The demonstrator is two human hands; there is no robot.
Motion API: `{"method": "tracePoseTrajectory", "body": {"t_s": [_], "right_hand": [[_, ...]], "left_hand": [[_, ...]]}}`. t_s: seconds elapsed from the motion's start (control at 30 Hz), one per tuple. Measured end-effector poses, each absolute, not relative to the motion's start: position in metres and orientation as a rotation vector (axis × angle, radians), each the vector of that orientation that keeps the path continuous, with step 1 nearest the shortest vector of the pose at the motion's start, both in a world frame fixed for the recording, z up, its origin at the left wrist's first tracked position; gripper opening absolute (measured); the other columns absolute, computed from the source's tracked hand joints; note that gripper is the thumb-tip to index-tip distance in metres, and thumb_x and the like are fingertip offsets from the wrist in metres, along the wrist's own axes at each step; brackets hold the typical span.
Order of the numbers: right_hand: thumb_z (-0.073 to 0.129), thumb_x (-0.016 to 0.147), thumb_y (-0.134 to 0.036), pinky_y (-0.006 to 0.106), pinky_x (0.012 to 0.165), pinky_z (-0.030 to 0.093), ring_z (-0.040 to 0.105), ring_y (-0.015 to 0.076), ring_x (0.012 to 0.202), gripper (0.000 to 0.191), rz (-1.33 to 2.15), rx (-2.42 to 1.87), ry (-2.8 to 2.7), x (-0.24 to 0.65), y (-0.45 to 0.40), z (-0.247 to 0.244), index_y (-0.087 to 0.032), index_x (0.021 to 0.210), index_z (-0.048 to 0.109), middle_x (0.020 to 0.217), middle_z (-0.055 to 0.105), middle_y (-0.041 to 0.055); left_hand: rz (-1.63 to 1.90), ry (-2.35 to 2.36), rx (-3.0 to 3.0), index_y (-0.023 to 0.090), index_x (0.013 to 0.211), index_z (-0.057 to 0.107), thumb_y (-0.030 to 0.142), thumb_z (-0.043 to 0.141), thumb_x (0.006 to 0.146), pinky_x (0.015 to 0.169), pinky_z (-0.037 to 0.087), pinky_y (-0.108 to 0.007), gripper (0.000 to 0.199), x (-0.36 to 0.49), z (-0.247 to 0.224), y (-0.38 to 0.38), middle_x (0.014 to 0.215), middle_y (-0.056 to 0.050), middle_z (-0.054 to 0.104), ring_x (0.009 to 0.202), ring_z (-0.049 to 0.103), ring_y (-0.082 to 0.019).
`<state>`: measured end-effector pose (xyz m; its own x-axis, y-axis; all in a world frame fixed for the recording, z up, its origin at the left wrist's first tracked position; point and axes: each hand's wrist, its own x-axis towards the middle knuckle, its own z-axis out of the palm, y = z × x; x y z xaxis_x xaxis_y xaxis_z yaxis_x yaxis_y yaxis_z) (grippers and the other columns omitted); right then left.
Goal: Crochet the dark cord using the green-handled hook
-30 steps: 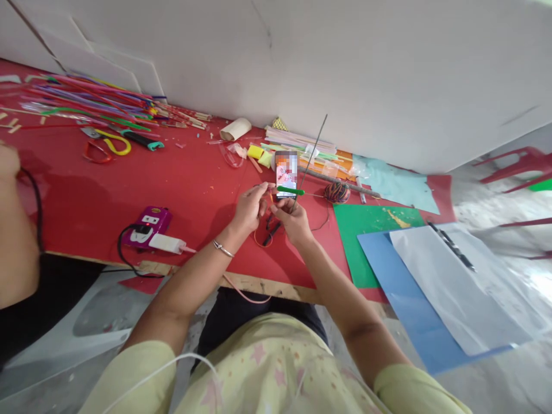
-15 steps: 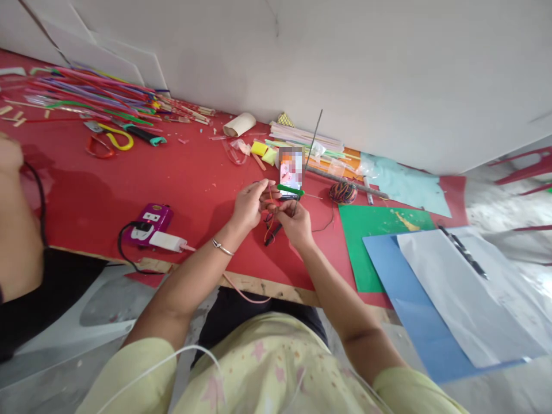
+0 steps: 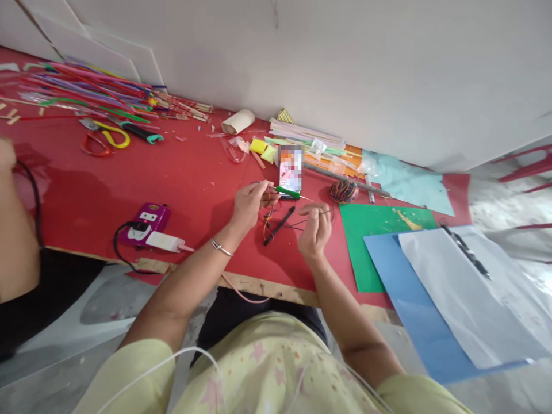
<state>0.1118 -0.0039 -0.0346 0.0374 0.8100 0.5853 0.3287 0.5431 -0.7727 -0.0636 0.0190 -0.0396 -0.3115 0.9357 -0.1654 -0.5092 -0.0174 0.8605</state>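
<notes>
My left hand (image 3: 252, 204) is closed on a green-handled tool (image 3: 288, 192) with a thin metal shaft pointing right. To its right my right hand (image 3: 315, 230) pinches a dark yarn strand. That strand appears to lead toward the multicoloured yarn ball (image 3: 344, 190). Between my hands, a black stick (image 3: 279, 226) lies on the red table (image 3: 207, 195) beside a small tangle of coloured yarn (image 3: 267, 221). A lit phone (image 3: 290, 172) stands just behind the green tool.
Purple power strip (image 3: 149, 224) at the left front; scissors (image 3: 112, 135) and coloured sticks (image 3: 95, 92) behind. Straws (image 3: 308, 133) and a cardboard tube (image 3: 238, 122) near the wall. Green sheet (image 3: 366, 247) and blue folder (image 3: 401, 322) at right. Another person's arm (image 3: 17, 230) at far left.
My right hand has moved right, away from my left hand, drawing yarn with it. The long dark strand that stood upright has come down. The black stick now shows fully on the table.
</notes>
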Motion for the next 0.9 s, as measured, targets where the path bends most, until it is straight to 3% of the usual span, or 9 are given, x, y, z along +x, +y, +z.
{"method": "tracePoseTrajectory", "body": {"t_s": [0.13,0.27,0.5,0.9], "right_hand": [[0.041,0.109,-0.047,0.037,0.070,0.053,0.064,0.0196,0.070,0.039,0.473,-0.985,-1.502,0.1143,-0.0050,-0.0395,-0.026,0.100,0.073,0.078,0.066,0.0038],[0.048,0.107,-0.044,0.039,0.074,0.058,0.072,0.0221,0.084,0.033,0.699,-0.902,-1.572,0.1113,-0.0072,-0.0400,-0.027,0.115,0.075,0.102,0.079,0.0078],[0.047,0.107,-0.039,0.047,0.090,0.058,0.070,0.0254,0.099,0.032,0.660,-0.819,-1.696,0.1112,-0.0071,-0.0331,-0.029,0.108,0.077,0.101,0.080,0.0063],[0.045,0.108,-0.041,0.048,0.089,0.057,0.069,0.0254,0.098,0.033,0.700,-0.862,-1.649,0.1120,-0.0069,-0.0333,-0.029,0.106,0.076,0.101,0.079,0.0065]], "left_hand": [[1.562,1.079,0.533,0.014,0.093,0.073,0.047,0.078,0.085,0.073,0.062,-0.031,0.035,-0.0605,-0.0368,0.0168,0.081,-0.007,0.076,0.074,0.077,-0.018],[1.531,1.054,0.512,0.014,0.093,0.072,0.048,0.079,0.084,0.072,0.062,-0.030,0.036,-0.0576,-0.0340,0.0148,0.079,-0.007,0.075,0.075,0.078,-0.019],[1.515,1.002,0.511,0.014,0.095,0.072,0.046,0.079,0.085,0.071,0.062,-0.029,0.034,-0.0571,-0.0348,0.0138,0.080,-0.007,0.075,0.073,0.076,-0.016],[1.522,0.999,0.519,0.015,0.093,0.073,0.047,0.079,0.085,0.069,0.062,-0.028,0.034,-0.0580,-0.0349,0.0137,0.076,-0.005,0.075,0.068,0.074,-0.015]]}}
